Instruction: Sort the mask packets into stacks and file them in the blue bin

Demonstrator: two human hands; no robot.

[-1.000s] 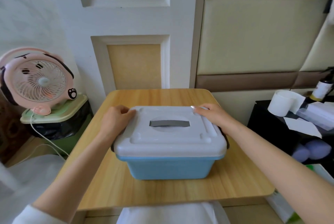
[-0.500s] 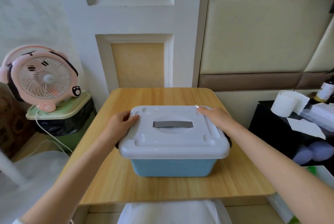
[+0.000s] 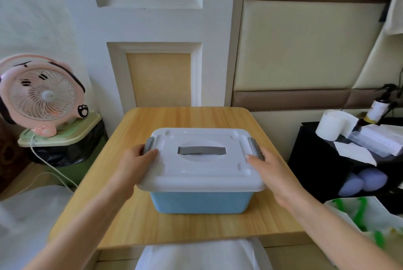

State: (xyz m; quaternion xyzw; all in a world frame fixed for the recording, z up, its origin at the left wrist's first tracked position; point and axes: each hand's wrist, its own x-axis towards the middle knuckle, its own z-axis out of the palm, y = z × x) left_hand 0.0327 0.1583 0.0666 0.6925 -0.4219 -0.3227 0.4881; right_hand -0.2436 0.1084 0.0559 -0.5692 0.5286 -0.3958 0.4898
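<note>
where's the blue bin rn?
Head view: the blue bin sits centre of the wooden table, white lid on, left hand and right hand gripping the lid's side edges; the pink fan stands off to its left.

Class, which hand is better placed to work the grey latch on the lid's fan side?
Left. The left hand touches that grey plastic latch on the white lid; the right hand holds the opposite side.

table (image 3: 139, 221): wood-grain top | on it: 1 lidded blue bin (image 3: 199, 202)
</note>
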